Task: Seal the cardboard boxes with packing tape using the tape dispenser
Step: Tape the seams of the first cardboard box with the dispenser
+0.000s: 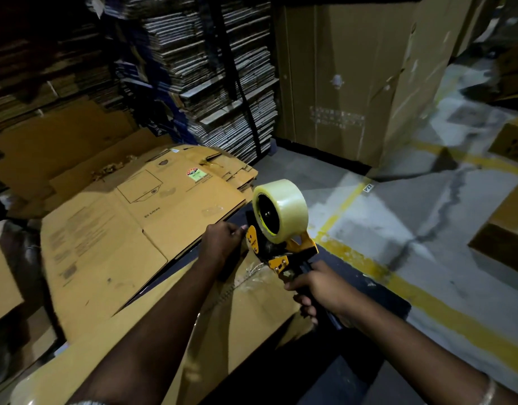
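Low in the middle of the frame, the right hand point(317, 290) grips the tape dispenser point(281, 226) by its handle over the cardboard box point(251, 311). The left hand point(222, 241), fingers curled, presses the box's far edge just beside the dispenser.

The single head-worn camera is looking forward and steeply down from close above the cardboard box point(251, 311), facing its far edge, with the warehouse floor point(412, 217) stretching away rightward and stacked flat cartons point(211, 68) rising behind.
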A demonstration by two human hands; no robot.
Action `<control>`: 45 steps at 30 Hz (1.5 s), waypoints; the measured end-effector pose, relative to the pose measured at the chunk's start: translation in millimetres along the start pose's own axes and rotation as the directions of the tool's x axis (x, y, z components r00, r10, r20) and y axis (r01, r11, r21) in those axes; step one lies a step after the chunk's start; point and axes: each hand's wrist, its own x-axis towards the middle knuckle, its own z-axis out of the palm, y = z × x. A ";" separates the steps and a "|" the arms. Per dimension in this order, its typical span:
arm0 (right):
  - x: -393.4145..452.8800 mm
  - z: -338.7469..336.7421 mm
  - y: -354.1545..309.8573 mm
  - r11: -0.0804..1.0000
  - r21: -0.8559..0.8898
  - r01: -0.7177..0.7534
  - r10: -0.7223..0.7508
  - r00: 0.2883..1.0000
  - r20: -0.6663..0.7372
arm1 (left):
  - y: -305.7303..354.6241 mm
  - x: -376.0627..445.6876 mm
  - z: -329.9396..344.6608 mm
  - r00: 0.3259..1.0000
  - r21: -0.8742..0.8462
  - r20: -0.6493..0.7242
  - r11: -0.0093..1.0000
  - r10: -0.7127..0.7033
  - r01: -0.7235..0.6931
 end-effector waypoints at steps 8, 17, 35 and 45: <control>-41.9 -18.1 6.2 0.999 -0.051 0.002 -0.001 1.000 0.029 | -4.6 4.0 7.8 0.999 -0.034 0.019 0.999 -0.028 0.028; -104.5 -41.2 40.1 0.996 -0.074 -0.049 0.046 0.998 -0.039 | -4.8 3.9 11.5 0.999 0.007 0.035 1.000 0.017 -0.017; -117.9 -45.5 59.5 0.993 0.001 -0.118 0.118 0.992 -0.044 | -17.7 -0.6 -5.1 0.742 0.081 0.246 0.750 0.623 -0.657; -57.2 -46.4 30.6 0.992 -0.051 -0.117 0.119 0.993 0.026 | -45.9 7.4 -19.2 0.836 0.281 0.214 0.788 0.505 -0.548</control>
